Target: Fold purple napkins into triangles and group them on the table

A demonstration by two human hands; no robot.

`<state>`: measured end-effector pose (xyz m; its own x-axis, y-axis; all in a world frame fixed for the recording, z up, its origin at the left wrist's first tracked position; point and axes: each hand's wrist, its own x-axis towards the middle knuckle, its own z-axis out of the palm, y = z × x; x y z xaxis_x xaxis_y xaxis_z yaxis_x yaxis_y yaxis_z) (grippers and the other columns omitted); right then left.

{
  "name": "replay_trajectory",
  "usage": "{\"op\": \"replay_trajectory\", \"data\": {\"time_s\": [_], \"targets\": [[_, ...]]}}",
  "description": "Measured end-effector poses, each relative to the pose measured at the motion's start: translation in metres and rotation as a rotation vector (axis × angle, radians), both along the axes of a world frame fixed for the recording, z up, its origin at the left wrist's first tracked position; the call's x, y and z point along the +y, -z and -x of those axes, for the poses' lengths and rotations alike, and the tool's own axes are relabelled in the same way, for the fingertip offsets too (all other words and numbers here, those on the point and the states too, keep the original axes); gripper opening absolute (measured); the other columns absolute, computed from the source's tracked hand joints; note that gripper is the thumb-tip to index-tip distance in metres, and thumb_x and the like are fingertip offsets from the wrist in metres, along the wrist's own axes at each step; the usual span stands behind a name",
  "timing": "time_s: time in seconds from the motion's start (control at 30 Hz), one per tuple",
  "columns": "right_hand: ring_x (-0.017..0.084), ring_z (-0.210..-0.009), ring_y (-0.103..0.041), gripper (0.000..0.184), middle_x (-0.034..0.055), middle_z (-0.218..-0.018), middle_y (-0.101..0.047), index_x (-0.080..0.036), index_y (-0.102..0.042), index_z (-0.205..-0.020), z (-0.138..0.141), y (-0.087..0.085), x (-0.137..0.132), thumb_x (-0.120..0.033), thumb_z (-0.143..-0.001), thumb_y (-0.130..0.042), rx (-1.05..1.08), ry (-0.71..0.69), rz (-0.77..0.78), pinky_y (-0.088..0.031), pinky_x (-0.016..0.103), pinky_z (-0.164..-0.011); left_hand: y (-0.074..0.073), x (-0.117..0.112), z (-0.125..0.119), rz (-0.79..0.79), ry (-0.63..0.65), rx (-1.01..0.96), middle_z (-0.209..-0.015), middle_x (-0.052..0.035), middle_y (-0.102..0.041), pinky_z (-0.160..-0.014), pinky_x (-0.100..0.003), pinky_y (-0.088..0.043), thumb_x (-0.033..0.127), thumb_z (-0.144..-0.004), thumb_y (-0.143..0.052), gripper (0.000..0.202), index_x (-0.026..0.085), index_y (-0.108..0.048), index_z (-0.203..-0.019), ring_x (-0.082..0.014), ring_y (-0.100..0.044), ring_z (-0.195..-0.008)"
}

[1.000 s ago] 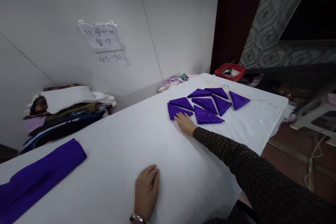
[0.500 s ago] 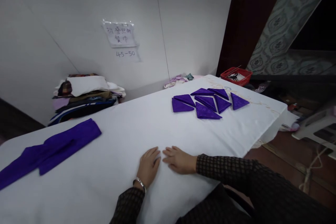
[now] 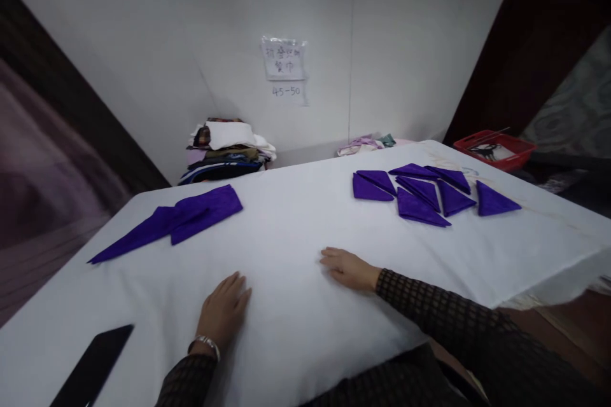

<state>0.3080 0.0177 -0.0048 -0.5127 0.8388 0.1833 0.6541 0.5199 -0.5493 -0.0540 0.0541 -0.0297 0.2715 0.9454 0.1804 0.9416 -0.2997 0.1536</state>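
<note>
My left hand [image 3: 223,310], with a silver bracelet at the wrist, rests open on the white tablecloth [image 3: 286,229] near the front edge. To its right, my right hand [image 3: 351,269] lies flat on the same cloth, fingers stretched out and holding nothing. Beyond my left hand, a loosely folded purple cloth napkin [image 3: 207,210] stretches out to a point on the left. Several purple napkins folded into triangles, one of them a single triangle [image 3: 494,199] at the far right, are grouped beyond my right hand.
A black flat device like a phone [image 3: 93,369] lies at the front left. Stacked folded clothes [image 3: 224,159] stand behind the table. At the back right is a red basket [image 3: 513,149] with scissors. Paper signs [image 3: 286,70] hang on the wall.
My hands have moved apart, the left one sliding leftward and the right one away from it. The view has turned left, bringing the black device into sight.
</note>
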Motion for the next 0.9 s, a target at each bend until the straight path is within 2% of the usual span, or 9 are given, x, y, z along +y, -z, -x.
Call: {"op": "replay_trajectory", "data": {"time_s": [0.13,0.3,0.4,0.53,0.6,0.7,0.83,0.9], "targets": [[0.022,-0.128,-0.044,0.037,0.0158,-0.134,-0.053,-0.013,-0.06,-0.122,0.014,0.007,0.009,-0.019,-0.086,-0.049,-0.004,-0.023,-0.011,-0.037,0.042,-0.105,-0.014,-0.005,0.016,0.025,-0.08,-0.011,-0.116,-0.0096,-0.066,-0.098,-0.038,-0.042,0.043,-0.081,-0.039,0.042,0.018,-0.068,-0.098,-0.0245,-0.058,-0.111],[0.023,-0.128,-0.043,0.034,0.0137,-0.135,-0.053,-0.017,-0.061,-0.118,0.023,0.017,0.02,-0.018,-0.086,-0.051,-0.027,-0.04,-0.07,-0.034,0.044,-0.106,-0.029,0.003,0.015,0.081,-0.094,-0.07,-0.099,-0.0085,-0.071,-0.089,-0.034,-0.046,0.044,-0.083,-0.035,0.042,0.018,-0.068,-0.091,-0.023,-0.063,-0.096],[0.024,-0.132,-0.038,0.034,0.011,-0.138,-0.05,-0.02,-0.059,-0.12,0.024,0.023,0.022,-0.019,-0.087,-0.05,-0.04,-0.011,-0.075,-0.03,0.047,-0.108,-0.028,0.011,0.01,0.078,-0.095,-0.095,-0.098,-0.0069,-0.071,-0.088,-0.033,-0.046,0.045,-0.082,-0.036,0.041,0.02,-0.068,-0.091,-0.0222,-0.063,-0.094],[0.021,-0.132,-0.038,0.036,0.0101,-0.138,-0.05,-0.019,-0.058,-0.122,0.015,0.029,0.026,-0.021,-0.087,-0.05,0.041,0.007,-0.057,-0.031,0.043,-0.108,-0.014,0.018,-0.003,-0.009,-0.044,-0.113,-0.104,-0.0081,-0.07,-0.092,-0.036,-0.045,0.041,-0.081,-0.038,0.038,0.021,-0.068,-0.091,-0.0239,-0.061,-0.098],[0.02,-0.132,-0.039,0.038,0.0118,-0.138,-0.049,-0.017,-0.056,-0.125,-0.003,0.028,0.035,-0.022,-0.087,-0.049,0.079,0.075,-0.08,-0.034,0.041,-0.107,-0.006,0.019,-0.008,-0.072,-0.027,-0.11,-0.109,-0.0101,-0.068,-0.094,-0.039,-0.044,0.038,-0.08,-0.039,0.038,0.019,-0.068,-0.093,-0.0259,-0.06,-0.102],[0.021,-0.132,-0.038,0.043,0.0142,-0.14,-0.047,-0.014,-0.052,-0.13,-0.052,0.022,0.059,-0.02,-0.088,-0.045,-0.002,0.292,-0.152,-0.032,0.044,-0.107,0.002,0.019,-0.011,-0.104,-0.016,-0.109,-0.111,-0.0108,-0.067,-0.095,-0.041,-0.043,0.038,-0.081,-0.039,0.038,0.019,-0.068,-0.097,-0.0267,-0.058,-0.104],[0.026,-0.134,-0.033,0.051,0.0178,-0.143,-0.042,-0.008,-0.049,-0.132,-0.128,0.007,0.094,-0.008,-0.082,-0.044,-0.357,0.616,-0.179,-0.027,0.046,-0.109,0.004,0.021,-0.007,-0.103,-0.024,-0.11,-0.11,-0.0103,-0.067,-0.094,-0.042,-0.045,0.04,-0.082,-0.038,0.039,0.019,-0.067,-0.098,-0.0273,-0.059,-0.102],[0.029,-0.135,-0.031,0.053,0.0195,-0.144,-0.04,-0.006,-0.045,-0.135,-0.154,0.003,0.108,-0.006,-0.082,-0.041,-0.518,0.712,-0.165,-0.026,0.045,-0.108,0.004,0.022,-0.006,-0.099,-0.021,-0.103,-0.11,-0.0104,-0.067,-0.094,-0.042,-0.045,0.04,-0.081,-0.038,0.04,0.019,-0.067,-0.098,-0.0274,-0.059,-0.102]]}}
